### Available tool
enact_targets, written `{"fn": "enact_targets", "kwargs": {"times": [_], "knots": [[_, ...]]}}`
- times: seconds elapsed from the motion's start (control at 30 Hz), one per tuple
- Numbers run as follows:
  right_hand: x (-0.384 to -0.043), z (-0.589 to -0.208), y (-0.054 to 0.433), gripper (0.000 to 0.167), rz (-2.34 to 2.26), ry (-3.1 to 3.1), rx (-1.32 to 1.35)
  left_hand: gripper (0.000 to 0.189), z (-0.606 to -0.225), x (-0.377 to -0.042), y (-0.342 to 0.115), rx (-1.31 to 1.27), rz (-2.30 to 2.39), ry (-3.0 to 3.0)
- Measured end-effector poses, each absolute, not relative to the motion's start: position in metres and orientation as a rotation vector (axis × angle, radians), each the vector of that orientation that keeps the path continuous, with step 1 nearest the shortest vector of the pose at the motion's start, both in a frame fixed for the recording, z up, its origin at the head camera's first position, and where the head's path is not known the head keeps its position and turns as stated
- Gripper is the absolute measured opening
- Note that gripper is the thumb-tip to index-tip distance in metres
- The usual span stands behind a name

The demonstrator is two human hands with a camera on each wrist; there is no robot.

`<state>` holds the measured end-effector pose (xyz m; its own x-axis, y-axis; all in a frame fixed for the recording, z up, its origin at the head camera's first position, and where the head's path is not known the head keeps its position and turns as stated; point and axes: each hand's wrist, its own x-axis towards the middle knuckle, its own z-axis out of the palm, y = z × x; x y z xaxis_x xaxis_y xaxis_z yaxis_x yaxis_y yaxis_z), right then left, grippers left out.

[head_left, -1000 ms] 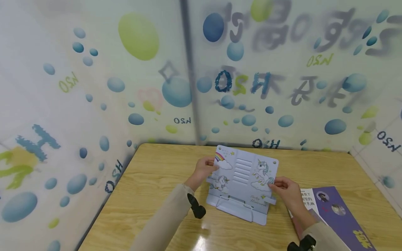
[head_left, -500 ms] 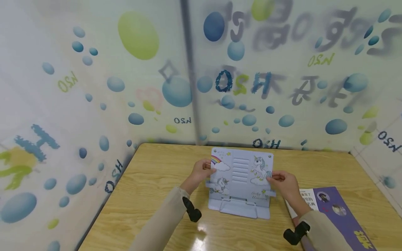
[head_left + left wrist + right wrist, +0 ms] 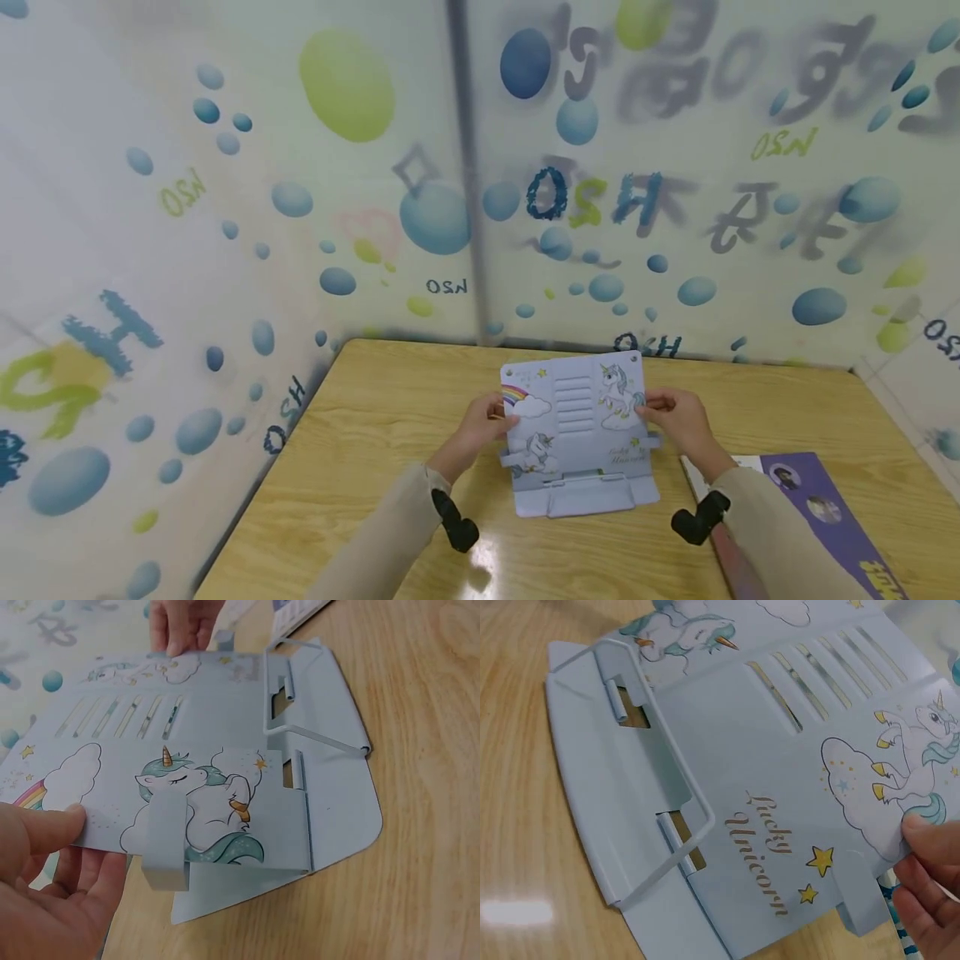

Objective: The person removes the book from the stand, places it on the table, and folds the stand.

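Note:
A pale blue book stand [image 3: 577, 454] with unicorn, rainbow and star prints leans back over the table, its lower ledge towards me. My left hand [image 3: 476, 433] pinches its left edge, thumb on the printed face, fingers behind. On the opposite edge my right hand [image 3: 682, 421] pinches it the same way, near the standing unicorn. The right wrist view shows the wire page holder [image 3: 679, 765] along the ledge and a side clip [image 3: 862, 892] near my fingers. Another side clip [image 3: 166, 840] sits near my left hand. The stand's back is hidden.
A purple and white book [image 3: 825, 508] lies at the right of the wooden table [image 3: 360, 433], partly under my right forearm. A wall [image 3: 660, 267] printed with blue and green drops rises behind the table, and another wall [image 3: 247, 192] stands at the left.
The book stand has turned counterclockwise between my hands: its right side has risen in view and its left side has dropped. Both hands keep their grip. The head view has shifted slightly left.

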<state>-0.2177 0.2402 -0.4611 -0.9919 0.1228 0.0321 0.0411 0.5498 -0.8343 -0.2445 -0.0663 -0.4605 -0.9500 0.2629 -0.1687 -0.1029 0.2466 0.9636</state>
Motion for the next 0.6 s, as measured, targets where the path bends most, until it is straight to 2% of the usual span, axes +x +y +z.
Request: {"fn": "enact_targets", "kwargs": {"times": [0.37, 0.6], "knots": [[-0.24, -0.455, 0.24, 0.03, 1.442, -2.713, -0.025, 0.028, -0.459, -0.223, -0.065, 0.317, 1.811, 2.135], [-0.247, -0.454, 0.234, 0.031, 1.408, -2.732, -0.005, 0.032, -0.46, -0.211, -0.064, 0.297, 1.849, 2.103]]}}
